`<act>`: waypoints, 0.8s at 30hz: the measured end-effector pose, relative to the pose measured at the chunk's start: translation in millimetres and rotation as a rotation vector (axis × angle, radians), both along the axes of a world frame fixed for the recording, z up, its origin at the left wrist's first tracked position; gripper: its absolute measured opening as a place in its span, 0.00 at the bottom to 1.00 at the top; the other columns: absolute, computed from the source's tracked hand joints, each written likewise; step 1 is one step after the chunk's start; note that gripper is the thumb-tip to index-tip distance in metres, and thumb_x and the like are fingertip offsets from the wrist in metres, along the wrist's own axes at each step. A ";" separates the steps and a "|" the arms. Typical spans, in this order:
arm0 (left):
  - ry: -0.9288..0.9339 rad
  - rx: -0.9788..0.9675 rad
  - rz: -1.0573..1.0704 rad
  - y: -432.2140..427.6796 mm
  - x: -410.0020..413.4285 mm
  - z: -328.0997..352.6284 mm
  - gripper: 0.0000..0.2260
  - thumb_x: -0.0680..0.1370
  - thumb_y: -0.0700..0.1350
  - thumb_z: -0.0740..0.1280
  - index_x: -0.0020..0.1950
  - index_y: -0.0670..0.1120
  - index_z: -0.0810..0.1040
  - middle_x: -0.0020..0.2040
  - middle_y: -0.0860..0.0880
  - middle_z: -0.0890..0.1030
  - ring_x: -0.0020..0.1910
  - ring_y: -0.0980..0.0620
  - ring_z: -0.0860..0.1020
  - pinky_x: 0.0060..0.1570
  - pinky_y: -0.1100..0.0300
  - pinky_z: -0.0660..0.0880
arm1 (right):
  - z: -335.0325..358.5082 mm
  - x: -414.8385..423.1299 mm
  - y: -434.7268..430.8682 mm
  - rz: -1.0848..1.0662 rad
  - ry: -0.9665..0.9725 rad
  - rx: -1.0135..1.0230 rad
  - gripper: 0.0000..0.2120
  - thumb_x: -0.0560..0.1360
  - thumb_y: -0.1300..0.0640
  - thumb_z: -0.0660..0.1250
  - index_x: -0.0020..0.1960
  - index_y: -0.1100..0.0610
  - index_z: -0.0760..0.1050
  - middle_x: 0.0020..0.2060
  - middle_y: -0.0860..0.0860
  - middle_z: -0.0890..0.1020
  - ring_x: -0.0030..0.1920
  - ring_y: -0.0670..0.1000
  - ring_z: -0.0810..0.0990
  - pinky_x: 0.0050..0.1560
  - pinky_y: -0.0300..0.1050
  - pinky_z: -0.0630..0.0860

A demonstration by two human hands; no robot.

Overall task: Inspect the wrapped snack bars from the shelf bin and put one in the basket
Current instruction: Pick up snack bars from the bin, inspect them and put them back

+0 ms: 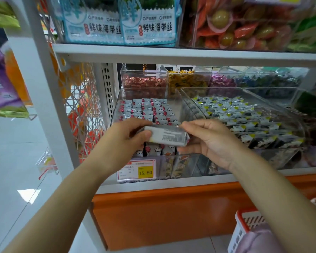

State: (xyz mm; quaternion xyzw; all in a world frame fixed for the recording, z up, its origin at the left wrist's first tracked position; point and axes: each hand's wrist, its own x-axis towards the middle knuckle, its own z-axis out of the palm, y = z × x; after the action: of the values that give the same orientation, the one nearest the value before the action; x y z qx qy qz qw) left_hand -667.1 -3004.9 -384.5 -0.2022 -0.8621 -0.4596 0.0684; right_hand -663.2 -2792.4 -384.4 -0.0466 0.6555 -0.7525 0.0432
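A wrapped snack bar [167,137] with a silver-white wrapper and printed text facing me is held level in front of the clear shelf bin [173,95]. My left hand [124,137] pinches its left end between thumb and fingers. My right hand [208,139] pinches its right end. The bin behind holds several more wrapped bars [148,110], white with red marks and cloud prints. A red and white basket [243,225] shows at the lower right, partly hidden by my right forearm.
A second clear bin [297,99] to the right holds several yellow-and-dark wrapped snacks. Smaller candy bins [144,83] stand behind. A price tag [137,170] reads 15.80. The upper shelf [171,52] overhangs. A white wire rack [84,106] is on the left.
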 end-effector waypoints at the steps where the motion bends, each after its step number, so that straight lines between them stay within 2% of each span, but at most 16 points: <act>1: 0.017 -0.004 0.042 0.7 -0.8 -0.6 0.09 0.79 0.46 0.61 0.56 0.53 0.77 0.43 0.52 0.82 0.38 0.58 0.80 0.34 0.61 0.78 | -1.0 0.4 -2.4 -0.003 0.035 -0.038 0.11 0.71 0.59 0.67 0.49 0.65 0.79 0.42 0.58 0.85 0.41 0.53 0.84 0.36 0.42 0.82; 3: 0.024 0.058 0.120 1.8 -2.8 -0.8 0.08 0.80 0.46 0.60 0.51 0.50 0.78 0.41 0.49 0.82 0.35 0.57 0.81 0.39 0.52 0.80 | -2.8 2.0 -9.1 0.010 0.119 -0.115 0.18 0.67 0.59 0.69 0.55 0.63 0.78 0.48 0.58 0.84 0.46 0.52 0.84 0.43 0.41 0.81; 5: 0.017 0.134 0.170 3.1 -4.2 0.3 0.09 0.80 0.46 0.60 0.48 0.47 0.79 0.39 0.47 0.82 0.34 0.55 0.82 0.40 0.47 0.80 | -5.2 3.2 -16.7 -0.044 0.215 -0.039 0.22 0.68 0.61 0.70 0.61 0.62 0.75 0.51 0.57 0.83 0.47 0.51 0.84 0.48 0.42 0.81; 7: 0.020 0.149 0.189 5.7 -6.2 1.0 0.10 0.81 0.46 0.59 0.50 0.46 0.79 0.38 0.48 0.82 0.34 0.54 0.82 0.38 0.51 0.81 | -4.8 1.5 -22.9 -0.147 0.319 0.121 0.16 0.72 0.63 0.68 0.60 0.61 0.76 0.47 0.55 0.83 0.44 0.49 0.84 0.48 0.43 0.81; 9: 0.066 0.122 0.204 8.2 -8.4 2.9 0.11 0.81 0.47 0.57 0.54 0.47 0.78 0.38 0.50 0.82 0.34 0.52 0.81 0.33 0.58 0.80 | 0.2 -5.3 -26.2 -0.192 0.358 0.179 0.08 0.74 0.62 0.67 0.52 0.60 0.79 0.43 0.52 0.84 0.42 0.49 0.84 0.46 0.44 0.82; 11: 0.219 -0.049 0.281 5.5 -14.5 5.6 0.14 0.81 0.50 0.57 0.61 0.47 0.76 0.43 0.49 0.81 0.39 0.48 0.80 0.35 0.58 0.75 | 8.1 -18.5 -27.2 -0.213 0.348 0.152 0.04 0.75 0.62 0.66 0.47 0.60 0.79 0.41 0.51 0.83 0.40 0.49 0.84 0.44 0.43 0.82; 14: 0.433 -0.378 0.395 -6.8 -28.9 9.3 0.19 0.80 0.52 0.58 0.68 0.45 0.70 0.60 0.42 0.78 0.60 0.43 0.72 0.56 0.50 0.69 | 21.0 -50.1 -31.0 -0.297 0.366 0.186 0.02 0.75 0.64 0.65 0.45 0.61 0.77 0.41 0.52 0.81 0.40 0.48 0.83 0.40 0.38 0.81; 17: 0.344 -0.619 0.389 -17.4 -42.0 3.9 0.24 0.79 0.56 0.54 0.73 0.48 0.63 0.74 0.47 0.64 0.74 0.48 0.57 0.70 0.47 0.54 | 27.9 -92.6 -41.1 -0.371 0.411 0.353 0.07 0.76 0.63 0.66 0.51 0.66 0.75 0.44 0.52 0.80 0.44 0.50 0.82 0.41 0.38 0.81; 19: 0.251 -0.684 0.342 -20.0 -49.5 -4.0 0.25 0.79 0.59 0.51 0.75 0.51 0.57 0.77 0.49 0.56 0.76 0.51 0.51 0.72 0.47 0.48 | 30.4 -120.7 -48.6 -0.392 0.434 0.490 0.12 0.76 0.61 0.66 0.57 0.66 0.74 0.52 0.56 0.80 0.49 0.54 0.81 0.47 0.46 0.81; 21: 0.203 -0.650 0.301 -20.3 -53.3 -8.8 0.26 0.79 0.59 0.51 0.75 0.51 0.56 0.77 0.49 0.54 0.76 0.50 0.49 0.73 0.47 0.48 | 31.5 -143.8 -56.5 -0.392 0.487 0.633 0.12 0.75 0.59 0.67 0.56 0.64 0.75 0.54 0.57 0.79 0.52 0.54 0.80 0.53 0.49 0.79; 24: 0.209 -0.588 0.287 -20.6 -55.5 -10.6 0.26 0.79 0.58 0.53 0.75 0.51 0.59 0.77 0.47 0.55 0.76 0.49 0.50 0.73 0.49 0.52 | 32.9 -168.3 -69.6 -0.356 0.593 0.901 0.10 0.76 0.56 0.67 0.53 0.60 0.75 0.53 0.55 0.80 0.53 0.51 0.77 0.53 0.38 0.71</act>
State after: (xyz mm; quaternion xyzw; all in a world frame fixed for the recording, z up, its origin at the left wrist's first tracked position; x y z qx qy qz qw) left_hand -722.5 -3025.5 -395.1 -0.1358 -0.9656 -0.1540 0.1593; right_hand -831.4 -2862.0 -351.5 -0.1219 0.8936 -0.3489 -0.2546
